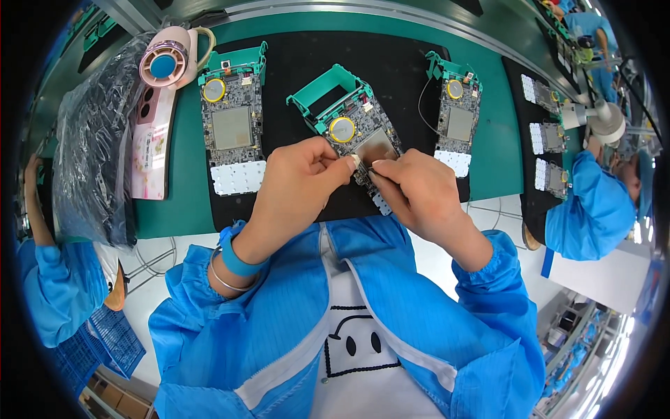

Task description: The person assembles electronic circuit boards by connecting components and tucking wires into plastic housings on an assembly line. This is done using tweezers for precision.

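A circuit board point(375, 124) with a metal shield, a yellow-ringed round cell and a green plastic frame point(333, 89) at its far end lies tilted in front of me. My left hand point(300, 174) is closed at the board's left edge, its thumb and forefinger pinched beside the shield. A small whitish bit shows at that thumb tip; I cannot make out what it is. My right hand point(422, 185) is closed over the board's near right part, thumb and fingers pressed on it. Its fingertips hide most of the white keypad end.
Similar boards lie on the black mat point(300, 52), one at left point(232, 128) and one at right point(458, 120). A pink handheld fan point(165, 59), a phone point(152, 140) and a black plastic bag point(94, 140) stand at far left. Co-workers in blue sit on both sides.
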`<state>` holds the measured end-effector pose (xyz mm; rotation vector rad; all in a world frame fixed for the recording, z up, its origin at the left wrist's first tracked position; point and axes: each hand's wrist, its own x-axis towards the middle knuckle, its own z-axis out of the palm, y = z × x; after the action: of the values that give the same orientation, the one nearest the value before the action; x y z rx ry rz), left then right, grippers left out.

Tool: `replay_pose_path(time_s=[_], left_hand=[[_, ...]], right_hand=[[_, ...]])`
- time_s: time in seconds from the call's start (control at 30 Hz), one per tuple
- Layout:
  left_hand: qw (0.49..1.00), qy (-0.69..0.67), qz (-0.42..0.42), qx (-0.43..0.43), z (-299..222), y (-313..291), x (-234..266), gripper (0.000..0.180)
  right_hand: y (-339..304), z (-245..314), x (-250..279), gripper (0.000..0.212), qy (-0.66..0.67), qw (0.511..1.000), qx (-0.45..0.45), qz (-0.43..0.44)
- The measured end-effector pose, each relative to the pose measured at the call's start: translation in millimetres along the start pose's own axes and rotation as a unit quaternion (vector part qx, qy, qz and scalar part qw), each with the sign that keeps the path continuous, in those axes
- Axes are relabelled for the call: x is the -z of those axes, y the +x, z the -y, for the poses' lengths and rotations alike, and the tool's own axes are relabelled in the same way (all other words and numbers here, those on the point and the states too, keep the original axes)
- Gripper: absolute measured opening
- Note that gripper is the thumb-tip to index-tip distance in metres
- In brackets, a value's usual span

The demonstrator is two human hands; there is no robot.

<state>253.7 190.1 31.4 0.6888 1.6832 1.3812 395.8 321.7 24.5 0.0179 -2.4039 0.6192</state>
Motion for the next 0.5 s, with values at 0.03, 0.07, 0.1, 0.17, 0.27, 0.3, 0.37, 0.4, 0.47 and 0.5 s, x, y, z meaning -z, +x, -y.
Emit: replay_pose_path(time_s=[0.03,0.07,0.1,0.17,0.27,0.3,0.37,0.4,0.47,0.5], left_hand=[[1.000,-0.005,-0.003,-0.003,0.8,0.6,-0.1,0.019],[1.000,-0.007,-0.003,-0.004,0.7,1.1,0.4,0.019],[1.000,0.008,0.003,-0.001,0.5,1.5,1.0,0.019],[1.000,0.021,0.006,0.003,1.5,1.0,0.5,0.019],[1.000,0.015,-0.016,0.000,5.2,0.1,-4.0,0.019],[0.999,0.003,-0.032,-0.022,11.6,0.0,-6.8,0.019],[0.998,-0.010,-0.047,-0.046,14.4,0.9,-8.2,0.019],[0.999,0.004,-0.036,-0.037,13.9,0.9,-6.3,0.018],[0.999,0.018,-0.022,-0.028,11.8,1.5,-1.9,0.017],[1.000,0.012,0.008,-0.008,8.7,0.5,1.6,0.016]], right_hand=[[1.0,-2.1,0.6,0.027,-0.011,0.999,0.035,0.012],[-0.9,-3.5,0.7,0.027,-0.012,0.999,0.036,0.013],[-4.8,-4.6,0.4,0.028,0.002,0.999,0.026,0.022],[-7.9,-4.0,0.3,0.029,0.019,0.999,0.018,0.032],[-10.8,-0.4,0.9,0.032,0.008,0.999,0.018,0.035],[-14.5,1.0,2.9,0.031,0.002,0.999,0.015,0.052],[-15.6,1.0,4.9,0.031,-0.006,0.998,0.011,0.068],[-13.9,0.9,4.6,0.030,0.009,0.998,-0.001,0.057],[-9.4,1.3,2.3,0.029,0.021,0.999,-0.015,0.045],[-5.2,3.0,-1.1,0.028,0.048,0.998,-0.032,0.012]])
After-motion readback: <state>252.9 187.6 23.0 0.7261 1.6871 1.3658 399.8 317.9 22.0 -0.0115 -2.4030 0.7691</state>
